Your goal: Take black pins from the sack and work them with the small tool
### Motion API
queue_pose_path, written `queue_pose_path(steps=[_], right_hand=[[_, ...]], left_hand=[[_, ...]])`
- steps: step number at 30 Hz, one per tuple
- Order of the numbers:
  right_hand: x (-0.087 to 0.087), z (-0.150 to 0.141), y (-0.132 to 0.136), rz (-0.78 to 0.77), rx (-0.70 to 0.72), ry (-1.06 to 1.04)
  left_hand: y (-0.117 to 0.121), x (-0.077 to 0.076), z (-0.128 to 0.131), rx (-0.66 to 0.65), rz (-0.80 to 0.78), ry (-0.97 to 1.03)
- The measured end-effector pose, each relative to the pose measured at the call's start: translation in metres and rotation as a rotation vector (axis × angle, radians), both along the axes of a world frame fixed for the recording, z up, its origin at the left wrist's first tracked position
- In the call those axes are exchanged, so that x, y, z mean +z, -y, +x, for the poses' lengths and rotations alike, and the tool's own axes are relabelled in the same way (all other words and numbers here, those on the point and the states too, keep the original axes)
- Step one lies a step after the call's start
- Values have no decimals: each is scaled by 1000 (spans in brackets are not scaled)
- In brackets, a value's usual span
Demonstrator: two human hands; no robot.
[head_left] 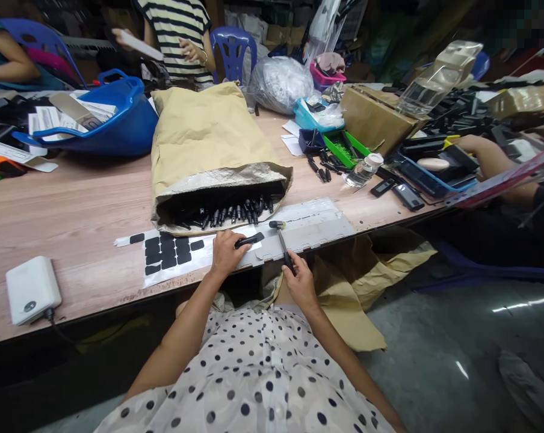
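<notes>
My left hand (225, 252) is closed on a small black plastic part (249, 240), pressing it onto a pale metal plate (312, 225) at the near edge of the wooden table (82, 210). A small hammer (281, 243) is gripped by its black handle in my right hand (300, 282), its head resting near the part. A white sheet with several black adhesive pads (168, 252) lies just left of my left hand. Behind it, a tan paper sack (204, 138) lies open on its side, full of black parts.
A white power adapter (32, 288) sits at the near left. A blue basket (105, 120) holds papers at the far left. Green and blue trays (344, 147), a bottle (364, 170) and a cardboard box (374, 117) stand to the right. Other people work at the back and right.
</notes>
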State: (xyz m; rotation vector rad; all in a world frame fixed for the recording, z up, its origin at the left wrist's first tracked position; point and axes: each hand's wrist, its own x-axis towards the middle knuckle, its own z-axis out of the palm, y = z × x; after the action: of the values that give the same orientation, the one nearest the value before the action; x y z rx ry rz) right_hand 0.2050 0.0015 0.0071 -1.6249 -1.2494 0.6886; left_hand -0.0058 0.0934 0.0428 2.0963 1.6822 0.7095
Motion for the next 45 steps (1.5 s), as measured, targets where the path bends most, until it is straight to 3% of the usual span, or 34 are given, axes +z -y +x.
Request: queue_pose_path(steps=[11,16,20,26,35,40,45], right_hand=[[22,-20,18,-40,198,-141],[31,-25,22,-15,265,-109],[27,-24,22,72,284,14],[18,-25,20,77,275,91],[28,-33,23,120,380,112],[28,-33,22,85,331,78],[30,-20,12,100,150,103]], left_hand=[[-1,1,0,-7,-4,46],[-2,0,0,-15,-4,61],[-3,-2,-2,-26,-8,65],[-4,-3,0,-22,-10,61],[-3,0,1,-6,-21,78],[-4,-1,1,-2,-21,89],[-4,-1,1,-8,-11,69]])
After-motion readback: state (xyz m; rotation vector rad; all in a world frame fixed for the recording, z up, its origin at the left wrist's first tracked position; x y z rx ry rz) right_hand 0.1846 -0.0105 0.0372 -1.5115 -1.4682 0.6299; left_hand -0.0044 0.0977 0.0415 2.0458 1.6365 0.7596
